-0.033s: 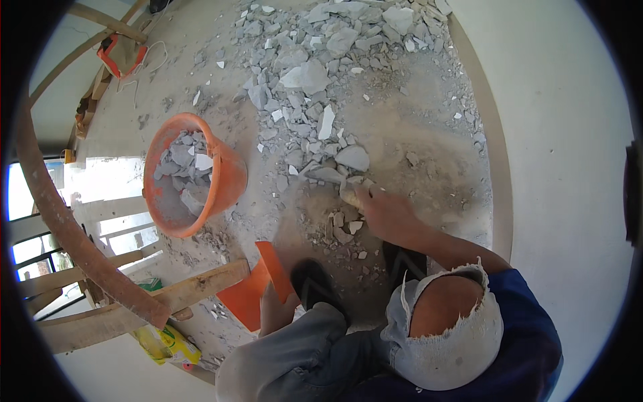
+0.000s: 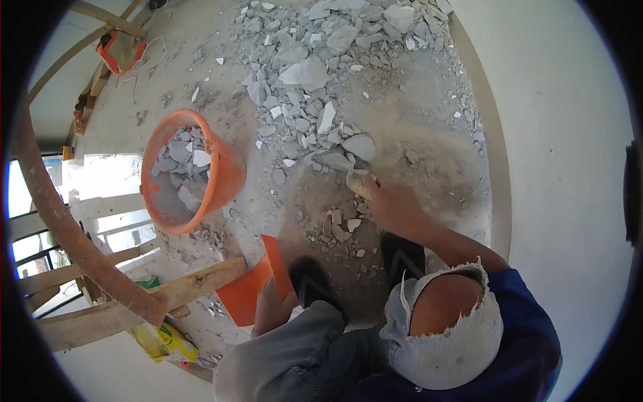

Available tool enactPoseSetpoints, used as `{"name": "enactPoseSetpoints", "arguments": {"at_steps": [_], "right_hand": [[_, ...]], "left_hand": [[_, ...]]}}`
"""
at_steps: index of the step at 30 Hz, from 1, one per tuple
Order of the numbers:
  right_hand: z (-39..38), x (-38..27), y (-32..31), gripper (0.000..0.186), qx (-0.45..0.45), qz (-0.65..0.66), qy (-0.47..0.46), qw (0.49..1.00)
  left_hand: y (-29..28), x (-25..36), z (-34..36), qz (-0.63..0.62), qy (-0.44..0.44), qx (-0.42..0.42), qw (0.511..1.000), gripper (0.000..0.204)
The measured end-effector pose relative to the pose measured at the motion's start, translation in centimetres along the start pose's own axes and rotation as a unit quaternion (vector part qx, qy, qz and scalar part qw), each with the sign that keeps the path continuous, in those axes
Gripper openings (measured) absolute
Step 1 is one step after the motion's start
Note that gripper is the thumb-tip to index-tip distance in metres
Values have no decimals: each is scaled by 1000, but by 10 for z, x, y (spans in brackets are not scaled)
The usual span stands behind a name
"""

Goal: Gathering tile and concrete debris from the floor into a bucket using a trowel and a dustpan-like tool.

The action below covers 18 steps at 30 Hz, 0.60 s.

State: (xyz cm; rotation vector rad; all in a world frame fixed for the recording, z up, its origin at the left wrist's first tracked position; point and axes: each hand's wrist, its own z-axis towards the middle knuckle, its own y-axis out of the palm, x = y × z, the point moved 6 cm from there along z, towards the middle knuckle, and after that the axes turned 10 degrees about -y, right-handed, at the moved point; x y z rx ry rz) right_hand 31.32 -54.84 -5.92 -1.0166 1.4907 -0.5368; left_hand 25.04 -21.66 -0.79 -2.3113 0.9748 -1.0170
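Down low, one right hand (image 2: 395,204) grips one rubble chunk (image 2: 358,182); one bucket (image 2: 228,175).

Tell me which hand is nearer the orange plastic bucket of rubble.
Left. The left hand holds the orange dustpan just below the orange plastic bucket; the right hand is farther right, in the grey rubble.

Torn pale jeans, hole at knee (image 2: 442,315); blue sleeve (image 2: 529,321); dark sandals (image 2: 315,285), apparently flip-flops.
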Motion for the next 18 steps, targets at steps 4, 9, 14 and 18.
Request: {"name": "enactPoseSetpoints", "arguments": {"at_steps": [4, 9, 14, 18], "right_hand": [[-32, 38, -35, 44, 36, 36, 47, 998], [-80, -12, 4, 43, -232, 117, -144, 955], [-69, -21, 46, 42, -240, 42, -45, 969], [-53, 1, 9, 47, -94, 11, 56, 994]], "left_hand": [[1, 55, 10, 115, 59, -184, 974, 27], [-34, 101, -1, 121, -25, -275, 954, 30], [-66, 149, -10, -206, -19, -347, 915, 39], [-72, 153, -25, 13, 95, -321, 942, 53]]}}
